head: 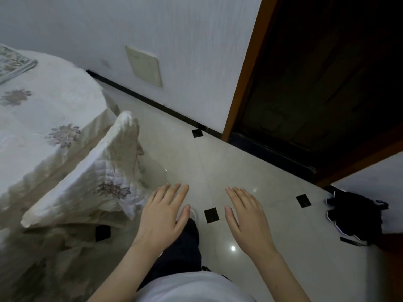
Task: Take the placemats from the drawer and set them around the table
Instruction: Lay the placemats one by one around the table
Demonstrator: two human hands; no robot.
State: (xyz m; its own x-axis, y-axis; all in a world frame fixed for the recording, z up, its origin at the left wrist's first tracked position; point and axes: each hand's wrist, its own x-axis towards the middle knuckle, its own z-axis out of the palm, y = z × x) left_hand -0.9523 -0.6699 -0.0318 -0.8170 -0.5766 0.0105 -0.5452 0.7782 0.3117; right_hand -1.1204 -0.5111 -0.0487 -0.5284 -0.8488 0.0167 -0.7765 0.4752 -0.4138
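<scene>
Both hands empty, person standing beside the table.
Left hand (162,211) and right hand (247,214) hover flat over the floor, fingers straight, holding nothing, probably between trips. Covered chair (87,171) tucked at table (54,110). One placemat (13,62) lies at its far edge; drawer not in view.

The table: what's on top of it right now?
A floral tablecloth covers the table, and one patterned placemat lies at the far left edge, partly out of frame. The tabletop itself is hidden.
</scene>
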